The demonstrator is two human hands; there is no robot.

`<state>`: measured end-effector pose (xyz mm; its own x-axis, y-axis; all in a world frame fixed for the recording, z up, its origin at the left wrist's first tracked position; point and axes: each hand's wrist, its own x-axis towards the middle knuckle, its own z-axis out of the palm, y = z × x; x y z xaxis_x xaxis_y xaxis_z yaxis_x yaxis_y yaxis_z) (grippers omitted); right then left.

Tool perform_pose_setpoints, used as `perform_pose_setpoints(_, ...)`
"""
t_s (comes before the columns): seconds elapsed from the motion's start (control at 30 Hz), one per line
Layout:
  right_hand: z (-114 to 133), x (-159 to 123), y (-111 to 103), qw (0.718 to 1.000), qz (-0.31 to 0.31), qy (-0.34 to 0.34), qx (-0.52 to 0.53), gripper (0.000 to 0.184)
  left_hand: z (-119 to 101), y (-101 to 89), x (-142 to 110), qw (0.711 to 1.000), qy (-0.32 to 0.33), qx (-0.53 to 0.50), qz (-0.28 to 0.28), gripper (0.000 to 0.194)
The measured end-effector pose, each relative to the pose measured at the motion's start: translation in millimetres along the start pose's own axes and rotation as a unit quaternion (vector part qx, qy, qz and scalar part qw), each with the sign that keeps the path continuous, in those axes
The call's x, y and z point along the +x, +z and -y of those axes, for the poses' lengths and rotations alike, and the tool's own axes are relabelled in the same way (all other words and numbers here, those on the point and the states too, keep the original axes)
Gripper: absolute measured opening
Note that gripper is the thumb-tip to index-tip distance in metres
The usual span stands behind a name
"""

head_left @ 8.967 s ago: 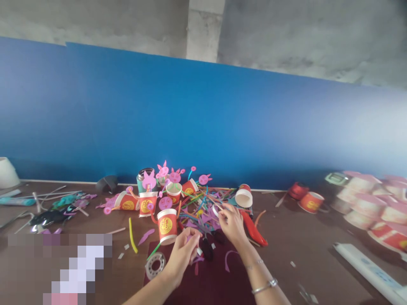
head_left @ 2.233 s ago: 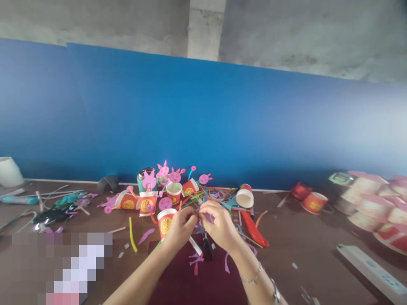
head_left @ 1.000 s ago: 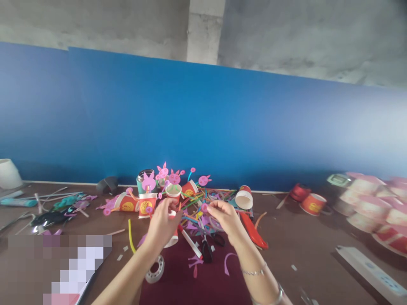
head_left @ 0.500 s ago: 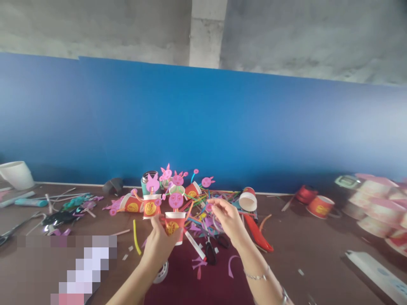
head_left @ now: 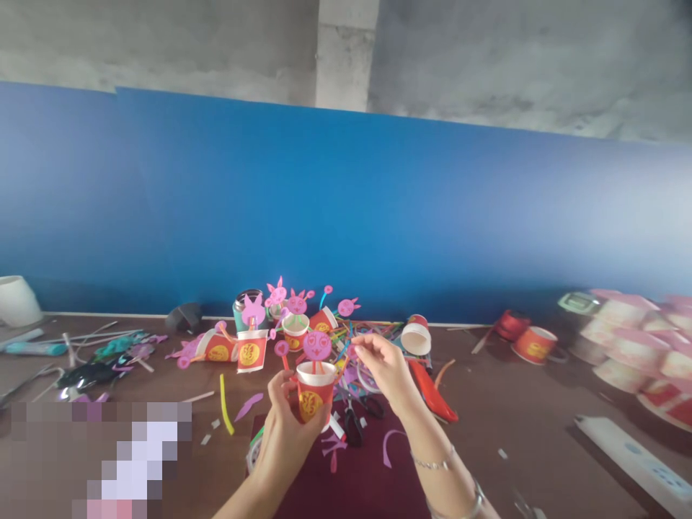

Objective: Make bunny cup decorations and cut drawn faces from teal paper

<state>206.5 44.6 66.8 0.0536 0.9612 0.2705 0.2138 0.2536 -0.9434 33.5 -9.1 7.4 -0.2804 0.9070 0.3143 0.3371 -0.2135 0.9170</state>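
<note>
My left hand (head_left: 289, 425) is wrapped round a red paper cup (head_left: 314, 398) with a yellow emblem and holds it upright. A pink paper face (head_left: 316, 347) stands up from the cup's mouth. Beside the rim on the left, a small pink disc (head_left: 282, 349) sits on an orange strip. With fingertips pinched, my right hand (head_left: 385, 366) holds another small pink paper disc (head_left: 353, 352) near the cup's right side; it appears to sit on an orange strip, partly hidden. Close behind stand similar decorated cups, one a red cup (head_left: 251, 352) with a pink eared head.
Black-handled scissors (head_left: 354, 427), a maroon mat (head_left: 357, 483) and pink paper scraps lie in front. Coloured strips pile up behind my right hand. A red pencil-case-like object (head_left: 432, 391), stacked pink-white cups (head_left: 632, 346) and a white power strip (head_left: 632, 461) lie rightward.
My left hand has moved the cup rightward, towards my right hand. The orange strip with its disc on the cup's left now shows clearly. The right hand keeps its pinch; the view has shifted slightly.
</note>
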Motion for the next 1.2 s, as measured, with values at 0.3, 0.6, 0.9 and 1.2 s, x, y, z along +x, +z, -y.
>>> perform_pose_setpoints(0.3,-10,3,-1,0.999,0.014,-0.004,-0.046,0.026,1,0.0,0,1.000,0.001,0.015,0.003,0.064)
perform_pose_setpoints(0.6,-15,4,-2,0.998,0.032,-0.004,-0.057,0.023,6,-0.4,0,1.000,0.009,0.026,0.010,0.065)
perform_pose_setpoints(0.9,-10,5,-2,0.999,0.031,0.034,-0.030,0.021,2,-3.7,0,0.999,0.033,0.033,0.016,0.069)
perform_pose_setpoints(1.2,-15,5,-6,0.997,0.052,0.034,-0.051,0.023,4,-4.3,-1,0.998,0.035,0.033,0.026,0.077)
